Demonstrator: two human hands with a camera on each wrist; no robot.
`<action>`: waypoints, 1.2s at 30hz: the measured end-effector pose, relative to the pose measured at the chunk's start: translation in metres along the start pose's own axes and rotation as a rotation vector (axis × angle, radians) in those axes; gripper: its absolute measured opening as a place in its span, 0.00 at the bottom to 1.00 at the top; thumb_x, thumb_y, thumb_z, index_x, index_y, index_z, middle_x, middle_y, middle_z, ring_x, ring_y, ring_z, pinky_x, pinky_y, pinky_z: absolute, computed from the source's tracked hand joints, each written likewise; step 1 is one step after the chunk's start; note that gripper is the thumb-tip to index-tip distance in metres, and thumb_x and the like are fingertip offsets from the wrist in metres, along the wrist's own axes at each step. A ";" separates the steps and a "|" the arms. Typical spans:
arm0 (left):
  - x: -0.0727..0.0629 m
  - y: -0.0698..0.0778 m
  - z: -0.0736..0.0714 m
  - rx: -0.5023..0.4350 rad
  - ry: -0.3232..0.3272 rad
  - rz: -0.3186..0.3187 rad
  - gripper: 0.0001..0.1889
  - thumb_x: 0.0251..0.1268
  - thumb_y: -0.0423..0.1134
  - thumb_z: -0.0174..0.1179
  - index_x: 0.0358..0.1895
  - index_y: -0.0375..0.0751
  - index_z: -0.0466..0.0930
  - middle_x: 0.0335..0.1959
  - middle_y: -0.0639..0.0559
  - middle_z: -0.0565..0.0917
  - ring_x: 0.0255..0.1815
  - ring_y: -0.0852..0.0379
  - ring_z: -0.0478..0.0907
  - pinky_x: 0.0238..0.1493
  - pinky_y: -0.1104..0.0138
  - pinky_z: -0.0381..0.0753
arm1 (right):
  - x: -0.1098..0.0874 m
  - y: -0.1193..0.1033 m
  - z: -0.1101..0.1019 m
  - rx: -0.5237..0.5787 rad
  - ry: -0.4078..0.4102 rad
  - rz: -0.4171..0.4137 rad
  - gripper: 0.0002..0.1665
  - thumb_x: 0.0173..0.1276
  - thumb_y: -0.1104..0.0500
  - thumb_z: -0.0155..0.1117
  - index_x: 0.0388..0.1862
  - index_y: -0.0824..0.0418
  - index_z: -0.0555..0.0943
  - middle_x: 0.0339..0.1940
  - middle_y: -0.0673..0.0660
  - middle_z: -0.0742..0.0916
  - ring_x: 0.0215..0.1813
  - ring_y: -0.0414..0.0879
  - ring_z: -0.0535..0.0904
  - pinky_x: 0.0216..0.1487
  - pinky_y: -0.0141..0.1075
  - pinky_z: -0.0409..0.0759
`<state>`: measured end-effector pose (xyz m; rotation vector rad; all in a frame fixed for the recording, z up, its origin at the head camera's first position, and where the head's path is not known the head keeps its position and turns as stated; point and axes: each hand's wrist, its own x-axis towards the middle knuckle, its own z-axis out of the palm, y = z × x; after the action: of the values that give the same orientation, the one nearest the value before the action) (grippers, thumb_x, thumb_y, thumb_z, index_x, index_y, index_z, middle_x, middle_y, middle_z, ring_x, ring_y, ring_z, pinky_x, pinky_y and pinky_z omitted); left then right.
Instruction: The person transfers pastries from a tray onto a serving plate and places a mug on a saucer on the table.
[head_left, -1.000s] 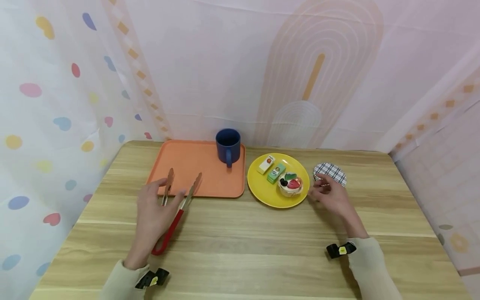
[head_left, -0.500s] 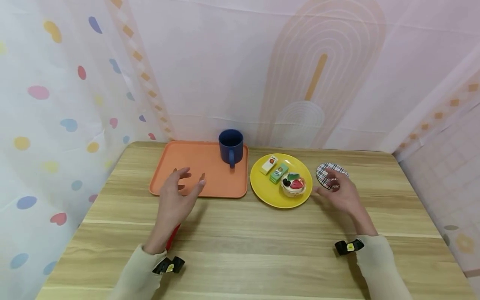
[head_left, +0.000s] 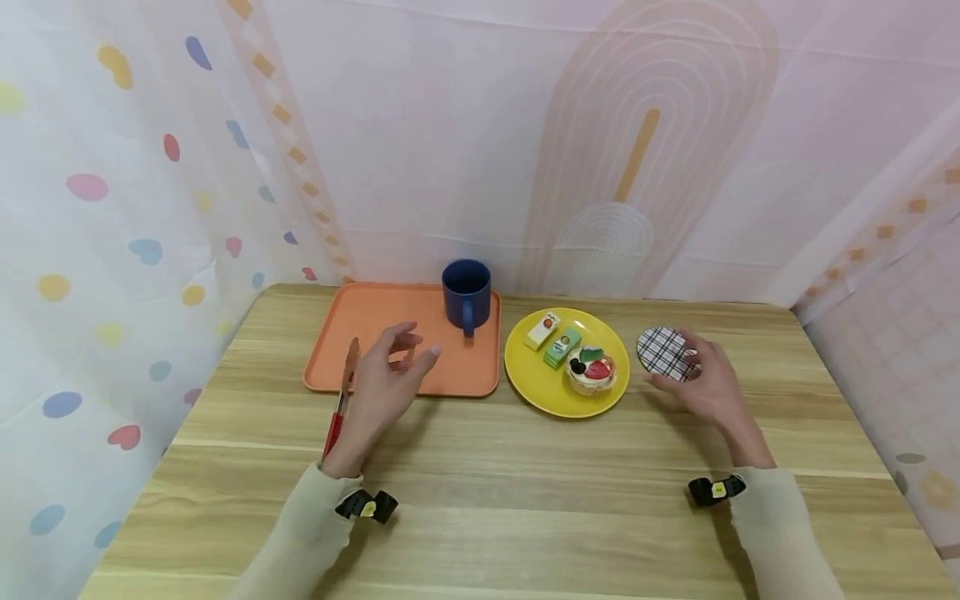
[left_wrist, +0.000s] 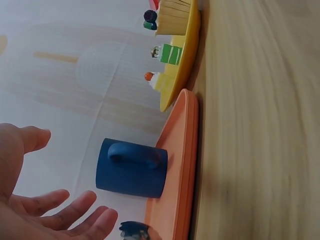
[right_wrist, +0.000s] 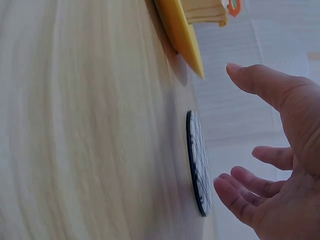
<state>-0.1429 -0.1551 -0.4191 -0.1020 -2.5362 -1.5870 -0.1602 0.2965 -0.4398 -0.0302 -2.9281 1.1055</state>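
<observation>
My left hand [head_left: 386,383] hovers over the front edge of the orange tray [head_left: 375,333], fingers loosely bent, with nothing in its grasp. Red-handled metal tongs [head_left: 334,429] lie to its left, partly hidden by the hand and wrist. A dark blue mug [head_left: 467,298] stands upright on the tray's right side, its handle [left_wrist: 132,154] facing me and apart from my fingers. My right hand [head_left: 712,385], also holding nothing, is above the right edge of a round plaid coaster [head_left: 662,354]. In the right wrist view its fingers [right_wrist: 235,200] are clear of the coaster.
Between tray and coaster sits a yellow plate [head_left: 536,392]. It bears a small yellow cake slice [head_left: 542,330], a green one [head_left: 562,347] and a fruit-topped tart [head_left: 591,372]. A patterned curtain [head_left: 420,150] hangs behind the wooden table [head_left: 525,517].
My left hand has moved right, passing over the tongs to the tray's front edge. The right hand has shifted a little right, from beside the plate to the coaster's right edge.
</observation>
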 end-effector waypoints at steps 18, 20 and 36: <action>0.032 0.005 0.020 -0.082 -0.063 -0.010 0.34 0.71 0.56 0.64 0.73 0.45 0.69 0.61 0.42 0.81 0.66 0.45 0.76 0.64 0.49 0.78 | 0.009 0.020 -0.014 -0.105 -0.053 0.047 0.67 0.61 0.40 0.77 0.81 0.73 0.50 0.72 0.83 0.62 0.68 0.77 0.63 0.65 0.68 0.70; 0.036 0.004 0.023 -0.086 -0.067 -0.021 0.35 0.70 0.56 0.64 0.74 0.43 0.69 0.60 0.43 0.81 0.66 0.46 0.77 0.65 0.49 0.78 | 0.010 0.022 -0.014 -0.115 -0.057 0.045 0.67 0.60 0.41 0.77 0.81 0.74 0.50 0.72 0.83 0.62 0.69 0.77 0.61 0.65 0.68 0.69; 0.061 -0.011 0.049 -0.149 -0.085 -0.110 0.32 0.70 0.52 0.66 0.71 0.41 0.71 0.61 0.41 0.81 0.65 0.45 0.76 0.65 0.49 0.78 | 0.020 0.037 -0.014 -0.147 -0.102 0.056 0.68 0.60 0.37 0.76 0.79 0.78 0.52 0.69 0.82 0.64 0.62 0.70 0.67 0.62 0.64 0.72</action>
<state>-0.2093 -0.1170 -0.4398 -0.0481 -2.5223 -1.8511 -0.1797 0.3342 -0.4539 -0.0594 -3.1122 0.9222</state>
